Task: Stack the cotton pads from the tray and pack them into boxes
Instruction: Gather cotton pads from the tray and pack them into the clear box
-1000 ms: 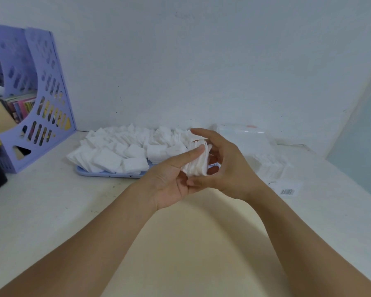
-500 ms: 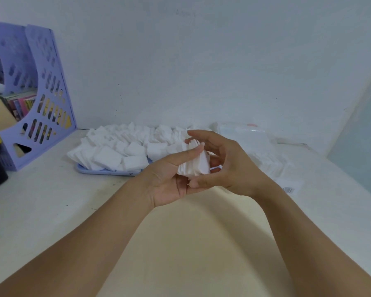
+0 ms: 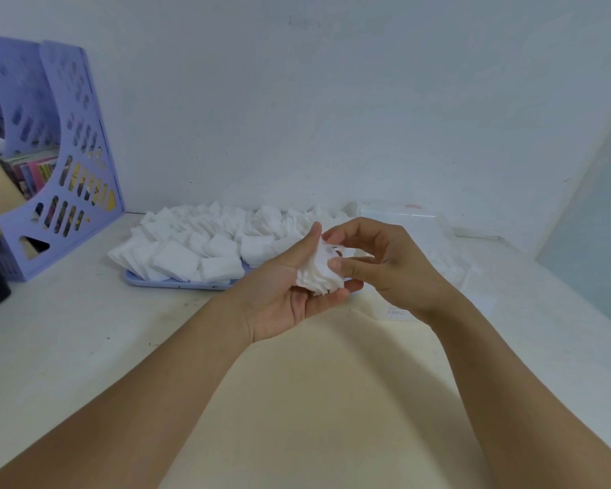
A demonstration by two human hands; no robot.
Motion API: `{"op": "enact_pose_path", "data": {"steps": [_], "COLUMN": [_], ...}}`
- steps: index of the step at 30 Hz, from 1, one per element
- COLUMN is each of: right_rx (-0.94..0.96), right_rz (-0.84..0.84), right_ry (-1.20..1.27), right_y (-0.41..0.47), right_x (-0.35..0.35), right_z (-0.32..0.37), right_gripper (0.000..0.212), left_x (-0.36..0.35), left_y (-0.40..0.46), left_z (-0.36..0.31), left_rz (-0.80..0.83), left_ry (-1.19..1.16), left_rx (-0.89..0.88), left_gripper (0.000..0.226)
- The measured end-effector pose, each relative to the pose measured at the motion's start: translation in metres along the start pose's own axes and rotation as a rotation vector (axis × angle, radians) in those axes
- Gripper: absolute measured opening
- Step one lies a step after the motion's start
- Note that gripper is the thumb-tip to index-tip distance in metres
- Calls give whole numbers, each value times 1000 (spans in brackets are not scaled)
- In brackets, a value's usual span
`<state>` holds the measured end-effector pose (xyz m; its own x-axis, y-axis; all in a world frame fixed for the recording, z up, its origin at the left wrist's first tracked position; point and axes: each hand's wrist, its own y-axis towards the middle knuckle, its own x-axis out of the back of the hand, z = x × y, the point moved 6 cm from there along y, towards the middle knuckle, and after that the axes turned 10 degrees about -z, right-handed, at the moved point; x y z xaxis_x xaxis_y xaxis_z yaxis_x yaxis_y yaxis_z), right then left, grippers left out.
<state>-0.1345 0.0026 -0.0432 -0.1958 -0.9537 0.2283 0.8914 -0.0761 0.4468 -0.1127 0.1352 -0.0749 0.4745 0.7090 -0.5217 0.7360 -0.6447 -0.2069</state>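
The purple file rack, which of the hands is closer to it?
The left. The left hand is nearer the purple file rack, with the tray in between. The right hand is farther, past the stack of pads both hands hold.

No readable text here; the white paper label (image 3: pixel 397 311) by the right wrist shows only blurred print.
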Motion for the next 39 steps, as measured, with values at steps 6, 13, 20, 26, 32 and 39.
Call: {"op": "enact_pose_path", "data": {"steps": [6, 13, 20, 26, 32, 39], "right_rx": [-64, -5, 71, 155, 31, -38], "right_rz": [163, 15, -79, -122, 11, 157], "right_ry": [-61, -19, -55, -95, 145, -5], "right_y": [-5, -1, 0, 1, 0, -6], "right_x": [-10, -5, 2, 8, 20, -3], "right_z": [-3, -1, 5, 9, 14, 6], "right_gripper": [46, 43, 38, 25, 13, 28], "left_x": [3, 7, 2, 6, 11, 3], "left_y": [4, 8, 6, 7, 8, 7], "left_z": [3, 5, 0, -1, -1, 5], "left_rz": [-6, -55, -5, -68, -128, -23], "left_ry": [230, 86, 77, -44, 76, 297], "left_rx": [-37, 5, -54, -56, -54, -81], "left_gripper": [58, 59, 54, 35, 45, 61]}}
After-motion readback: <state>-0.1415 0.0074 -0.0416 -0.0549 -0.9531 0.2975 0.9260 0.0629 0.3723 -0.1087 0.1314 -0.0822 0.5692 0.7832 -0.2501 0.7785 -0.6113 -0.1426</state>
